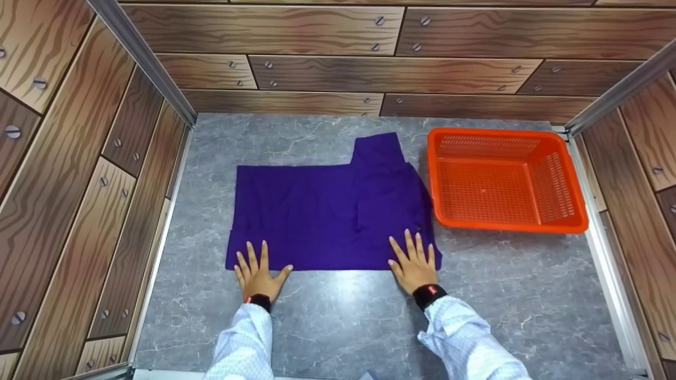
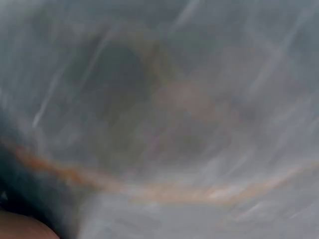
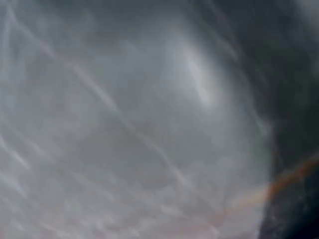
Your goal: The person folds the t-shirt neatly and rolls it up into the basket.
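A purple short-sleeved shirt (image 1: 317, 211), folded lengthwise, lies flat on the grey marbled table. Its sleeve (image 1: 377, 148) points toward the back wall, and the collar end is at the right. My left hand (image 1: 260, 274) rests with spread fingers on the near left corner of the shirt, thumb out along the front edge. On the near right part lies my right hand (image 1: 414, 266), its fingers also straight and spread. Neither hand grips the cloth. Both wrist views show mostly blurred grey tabletop, with a bit of skin at the lower left of the left one.
An orange plastic basket (image 1: 443, 221) with perforated walls stands right of the shirt, close to its collar end. Wood-patterned panels (image 1: 317, 74) enclose the table (image 1: 338, 327) at the back and both sides, with metal posts (image 1: 153, 63) at the back corners.
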`<action>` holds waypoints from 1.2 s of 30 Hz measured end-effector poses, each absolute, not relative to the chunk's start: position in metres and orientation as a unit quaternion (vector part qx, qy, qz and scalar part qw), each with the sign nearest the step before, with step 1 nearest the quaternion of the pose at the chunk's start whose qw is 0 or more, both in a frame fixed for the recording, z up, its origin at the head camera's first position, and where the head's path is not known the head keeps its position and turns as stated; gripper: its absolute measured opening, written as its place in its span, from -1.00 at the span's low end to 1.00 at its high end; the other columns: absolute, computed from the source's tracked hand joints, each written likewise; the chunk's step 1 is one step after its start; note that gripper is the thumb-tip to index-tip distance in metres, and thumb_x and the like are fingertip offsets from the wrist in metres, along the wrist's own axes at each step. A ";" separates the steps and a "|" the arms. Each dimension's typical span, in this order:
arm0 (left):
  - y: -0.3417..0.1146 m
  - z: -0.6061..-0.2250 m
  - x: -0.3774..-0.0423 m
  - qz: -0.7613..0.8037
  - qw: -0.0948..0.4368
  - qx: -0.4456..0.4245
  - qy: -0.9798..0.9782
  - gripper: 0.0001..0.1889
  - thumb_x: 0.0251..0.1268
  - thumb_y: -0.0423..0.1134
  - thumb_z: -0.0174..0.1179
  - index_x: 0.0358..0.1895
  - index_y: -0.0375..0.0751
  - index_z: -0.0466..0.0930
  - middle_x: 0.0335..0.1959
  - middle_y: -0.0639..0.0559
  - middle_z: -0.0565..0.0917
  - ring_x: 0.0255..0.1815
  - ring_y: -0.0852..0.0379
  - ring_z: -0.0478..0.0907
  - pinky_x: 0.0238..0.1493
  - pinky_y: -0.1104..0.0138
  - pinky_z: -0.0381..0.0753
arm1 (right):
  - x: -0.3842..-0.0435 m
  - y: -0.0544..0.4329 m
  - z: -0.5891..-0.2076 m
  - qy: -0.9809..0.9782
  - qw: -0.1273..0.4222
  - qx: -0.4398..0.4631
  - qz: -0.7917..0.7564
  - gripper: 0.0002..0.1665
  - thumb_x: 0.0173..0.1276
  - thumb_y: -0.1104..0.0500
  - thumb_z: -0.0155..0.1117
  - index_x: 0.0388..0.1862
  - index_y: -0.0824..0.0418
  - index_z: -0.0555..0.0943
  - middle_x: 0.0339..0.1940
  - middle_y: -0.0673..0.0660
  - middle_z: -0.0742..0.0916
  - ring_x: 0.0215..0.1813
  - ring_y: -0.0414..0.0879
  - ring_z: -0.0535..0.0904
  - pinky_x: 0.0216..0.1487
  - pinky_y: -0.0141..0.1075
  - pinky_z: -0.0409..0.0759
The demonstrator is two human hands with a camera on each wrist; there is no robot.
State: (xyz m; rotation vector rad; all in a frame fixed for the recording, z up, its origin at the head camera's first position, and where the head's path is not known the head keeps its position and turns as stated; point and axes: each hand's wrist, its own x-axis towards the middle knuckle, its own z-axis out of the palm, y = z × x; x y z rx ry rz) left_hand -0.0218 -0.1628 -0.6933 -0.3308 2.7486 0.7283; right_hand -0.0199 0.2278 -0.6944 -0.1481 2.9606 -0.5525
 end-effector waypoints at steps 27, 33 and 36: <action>-0.143 -0.687 -0.079 0.199 0.154 -0.140 0.958 0.19 0.02 0.58 0.03 0.60 0.14 -0.36 0.62 -0.06 -0.46 0.60 -0.23 -0.60 0.40 -0.32 -0.66 | -0.069 0.212 -0.684 0.975 0.107 0.060 -0.186 0.18 0.23 -0.40 0.19 0.62 0.13 -0.03 0.64 0.27 -0.03 0.64 0.24 -0.22 0.54 0.25 -0.21; -0.141 -0.699 -0.066 0.196 0.130 -0.144 0.961 0.19 -0.02 0.63 -0.01 0.60 0.19 -0.35 0.63 -0.01 -0.45 0.61 -0.17 -0.59 0.40 -0.27 -0.71 | -0.060 0.220 -0.696 0.979 0.089 0.051 -0.177 0.19 0.23 -0.48 0.10 0.63 0.07 -0.07 0.65 0.19 -0.06 0.65 0.19 -0.23 0.55 0.23 -0.30; -0.139 -0.700 -0.063 0.199 0.123 -0.141 0.962 0.18 -0.03 0.63 -0.01 0.60 0.20 -0.32 0.63 -0.01 -0.42 0.62 -0.16 -0.57 0.41 -0.26 -0.70 | -0.056 0.224 -0.700 0.980 0.074 0.050 -0.178 0.19 0.21 -0.49 0.11 0.62 0.07 -0.04 0.65 0.18 -0.03 0.64 0.20 -0.21 0.54 0.23 -0.31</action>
